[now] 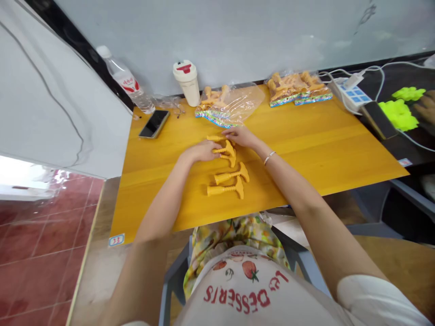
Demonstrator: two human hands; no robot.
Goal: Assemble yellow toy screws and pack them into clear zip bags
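Observation:
Several orange plastic T-shaped toy pieces (228, 176) lie in a row on the yellow wooden table (306, 149). My left hand (200, 150) rests on the table with its fingers curled onto the handle of one orange piece (227, 150). My right hand (239, 136) lies just behind it, fingers pressed on another orange piece (215, 138) near a clear plastic bag (234, 106) that holds more such pieces. A bracelet sits on my right wrist.
Two filled bags of orange pieces (295, 88) lie at the back right. A white cup (186, 82), a water bottle (125, 81) and a black phone (154, 123) stand at the back left. A power strip (353, 93) and green toys (401, 113) are at the right, near another person's hand (426, 106).

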